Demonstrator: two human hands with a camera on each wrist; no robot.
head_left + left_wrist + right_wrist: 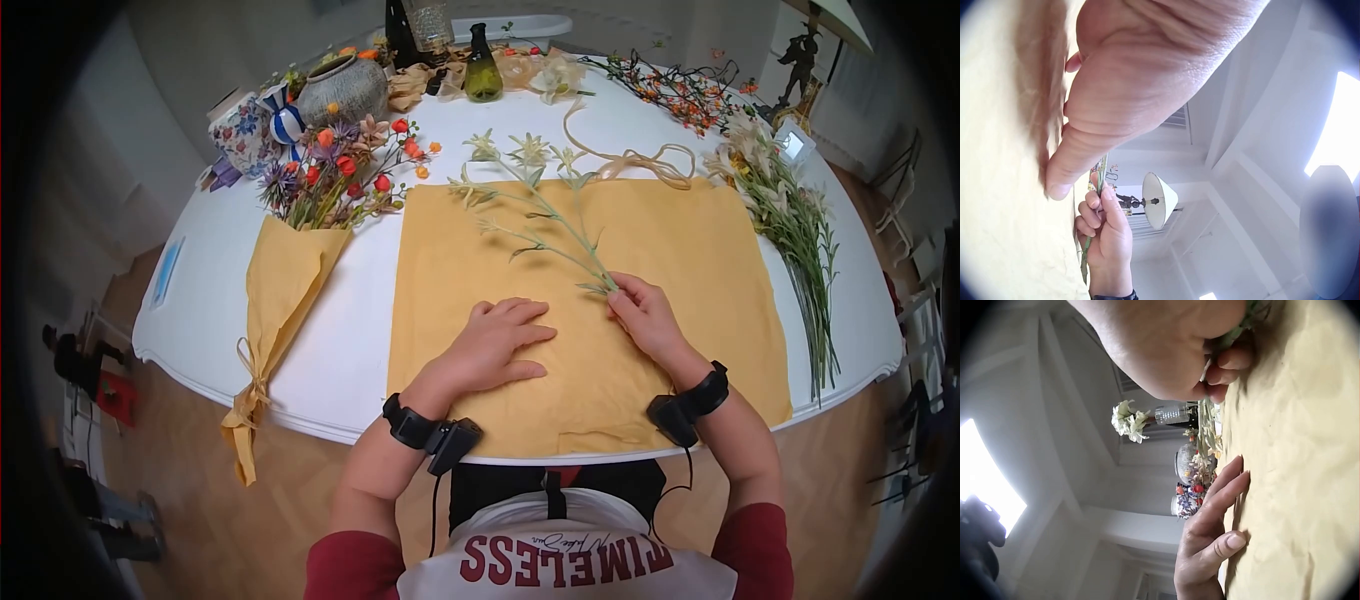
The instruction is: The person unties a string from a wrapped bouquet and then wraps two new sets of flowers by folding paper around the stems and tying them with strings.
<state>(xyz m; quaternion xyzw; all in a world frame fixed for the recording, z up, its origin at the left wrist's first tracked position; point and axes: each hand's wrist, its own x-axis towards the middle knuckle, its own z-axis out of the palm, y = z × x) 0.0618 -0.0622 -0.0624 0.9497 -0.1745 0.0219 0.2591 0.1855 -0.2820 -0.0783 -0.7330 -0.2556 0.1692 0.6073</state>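
Note:
A sheet of yellow wrapping paper (690, 250) lies on the white table in front of me. On its lower middle rests my left hand (495, 345), fingers spread and holding nothing. Thumb and fingers of my right hand (648, 318) pinch the lower stem of an artificial flower spray (560, 220). Its branches, tipped with pale cream blooms, reach up and left across the paper's far edge. In the right wrist view, the green stem (1230, 339) passes between the curled fingers. The left wrist view shows the same grip (1110, 231) beyond my left thumb.
A wrapped bouquet (290, 270) lies at left, its tail over the table edge. Long-stemmed pale flowers (800, 240) lie at right. Beyond the paper are a looped ribbon (650, 165), a green glass bottle (483, 75), a grey pot (345, 92) and orange-berried branches (680, 90).

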